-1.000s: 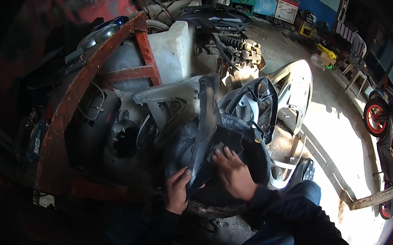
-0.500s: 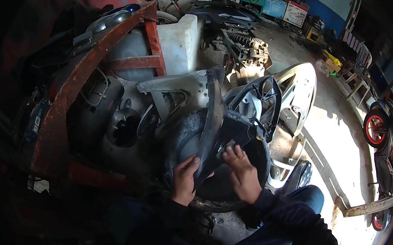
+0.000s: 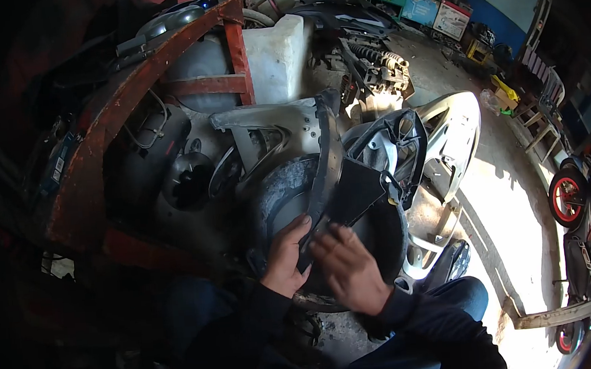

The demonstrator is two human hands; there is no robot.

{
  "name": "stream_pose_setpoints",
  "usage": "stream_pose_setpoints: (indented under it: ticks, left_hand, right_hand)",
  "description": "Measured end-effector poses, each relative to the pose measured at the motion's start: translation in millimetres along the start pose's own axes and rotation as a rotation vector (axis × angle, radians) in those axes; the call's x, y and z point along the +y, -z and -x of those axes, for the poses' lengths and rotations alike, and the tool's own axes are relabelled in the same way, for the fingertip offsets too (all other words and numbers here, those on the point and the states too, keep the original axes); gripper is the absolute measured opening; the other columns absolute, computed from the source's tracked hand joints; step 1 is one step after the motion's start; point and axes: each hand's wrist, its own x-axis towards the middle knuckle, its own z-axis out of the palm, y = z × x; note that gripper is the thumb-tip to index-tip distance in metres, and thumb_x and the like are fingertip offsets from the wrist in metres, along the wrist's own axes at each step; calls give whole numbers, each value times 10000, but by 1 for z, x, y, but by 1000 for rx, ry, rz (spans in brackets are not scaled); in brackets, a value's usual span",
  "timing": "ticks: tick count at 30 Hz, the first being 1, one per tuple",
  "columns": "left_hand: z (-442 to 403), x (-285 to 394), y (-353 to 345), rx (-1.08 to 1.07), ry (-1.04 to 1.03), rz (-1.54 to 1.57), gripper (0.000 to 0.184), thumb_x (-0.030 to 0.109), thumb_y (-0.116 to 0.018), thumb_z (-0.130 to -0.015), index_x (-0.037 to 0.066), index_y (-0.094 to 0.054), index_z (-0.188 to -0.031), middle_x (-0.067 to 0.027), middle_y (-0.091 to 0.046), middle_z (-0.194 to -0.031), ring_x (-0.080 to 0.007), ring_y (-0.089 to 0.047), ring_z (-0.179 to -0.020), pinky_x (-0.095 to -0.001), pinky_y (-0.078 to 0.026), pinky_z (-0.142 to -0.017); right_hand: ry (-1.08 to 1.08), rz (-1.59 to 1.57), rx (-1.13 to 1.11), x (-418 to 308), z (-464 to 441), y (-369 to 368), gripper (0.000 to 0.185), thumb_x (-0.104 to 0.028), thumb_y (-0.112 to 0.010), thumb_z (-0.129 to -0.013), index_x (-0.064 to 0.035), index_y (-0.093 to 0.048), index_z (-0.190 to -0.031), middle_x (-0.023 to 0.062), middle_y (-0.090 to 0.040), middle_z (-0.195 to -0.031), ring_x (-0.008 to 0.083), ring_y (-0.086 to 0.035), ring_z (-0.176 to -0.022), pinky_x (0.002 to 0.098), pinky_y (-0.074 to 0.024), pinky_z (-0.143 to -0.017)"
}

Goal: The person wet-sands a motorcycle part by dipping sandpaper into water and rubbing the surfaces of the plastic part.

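A long motorcycle body panel (image 3: 329, 148), dull grey along its rim and black on its broad face, leans across a round black tub (image 3: 401, 245). My left hand (image 3: 289, 257) grips its lower end, thumb on top. Against the panel's lower part lies my right hand (image 3: 348, 266), its fingers close together, bent and slightly blurred. Whatever sits under those fingertips is hidden. Greyish water (image 3: 296, 208) shows inside the tub, left of the panel.
Behind the tub stand a pale panel (image 3: 284, 120), a black panel (image 3: 415, 138) and a whitish one (image 3: 468, 121). A red frame (image 3: 94, 147) rises on the left. Shock-absorber parts (image 3: 386, 61) lie farther back. A motorcycle wheel (image 3: 567, 196) is at right.
My right hand has slid down and left along the panel, nearer my left hand. The panel's black face shows more now. The view has shifted slightly.
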Motion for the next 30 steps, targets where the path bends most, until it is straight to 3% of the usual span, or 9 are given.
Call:
stream_pose_setpoints:
  ticks: [2, 4, 8, 11, 16, 19, 22, 23, 30]
  left_hand:
    - [-3, -1, 3, 20, 15, -26, 208, 163, -521, -987, 59, -612, -1143, -58, -658, -1027, -173, -659, -928, -311, -543, -823]
    - [-16, -14, 7, -245, -75, 179, 184, 173, -542, -978, 76, -620, -1114, -35, -659, -993, -136, -647, -848, -279, -532, -768]
    - [-21, -13, 13, -165, 15, 133, 157, 177, -545, -975, 108, -624, -1093, -15, -660, -981, -111, -648, -857, -276, -531, -763]
    - [-19, -12, 0, -177, 13, 190, 163, 179, -555, -966, 120, -628, -1099, -4, -667, -988, -108, -649, -846, -280, -528, -742]
    - [-17, -10, -1, -155, 102, 206, 193, 168, -559, -951, 118, -646, -1116, -6, -686, -977, -131, -657, -820, -281, -540, -759]
    - [-23, -15, -10, -181, 86, 326, 198, 163, -565, -946, 116, -644, -1121, -7, -684, -981, -136, -657, -830, -285, -543, -750]
    - [-21, -10, -7, -304, 115, 254, 196, 162, -567, -943, 114, -646, -1116, -8, -684, -984, -133, -657, -843, -286, -543, -762]
    - [-19, -11, -10, -140, 146, 233, 189, 166, -564, -945, 118, -644, -1110, -7, -683, -980, -129, -655, -848, -289, -540, -777]
    - [-25, -13, -10, -241, 174, 266, 152, 202, -575, -952, 146, -652, -1070, 18, -692, -943, -121, -656, -799, -273, -544, -716]
  right_hand:
    - [21, -26, 0, 10, 1, -3, 422, -47, -606, -760, 6, -621, -1179, 212, -588, -1243, 424, -490, -1244, 496, -392, -1063]
    - [-76, 82, 94, 39, -9, 3, 463, -58, -629, -733, 12, -615, -1190, 197, -580, -1256, 411, -487, -1254, 510, -395, -1061]
    - [75, 28, -11, -7, 6, 1, 447, -50, -608, -749, 40, -603, -1186, 215, -590, -1246, 434, -520, -1199, 532, -390, -1053]
    - [-98, 145, 93, 40, -6, 8, 454, -33, -596, -740, 10, -619, -1192, 181, -591, -1289, 380, -511, -1271, 503, -367, -1095]
    - [25, -16, -38, -1, 7, 10, 421, -5, -564, -769, 22, -608, -1187, 211, -581, -1288, 403, -507, -1262, 503, -360, -1094]
    - [-34, 247, 70, 35, -3, 20, 521, -85, -662, -683, 28, -603, -1188, 186, -606, -1228, 363, -546, -1212, 507, -378, -1079]
    - [104, 61, -46, -8, 13, 17, 510, -71, -653, -690, 14, -598, -1190, 181, -592, -1252, 364, -540, -1215, 517, -386, -1069]
    - [108, 89, -27, 11, 9, 20, 534, -80, -665, -683, 14, -591, -1203, 175, -596, -1245, 360, -540, -1218, 514, -388, -1069]
    - [101, 116, -27, 18, 10, 24, 544, -107, -668, -673, -23, -604, -1207, 159, -601, -1247, 329, -529, -1245, 507, -373, -1091]
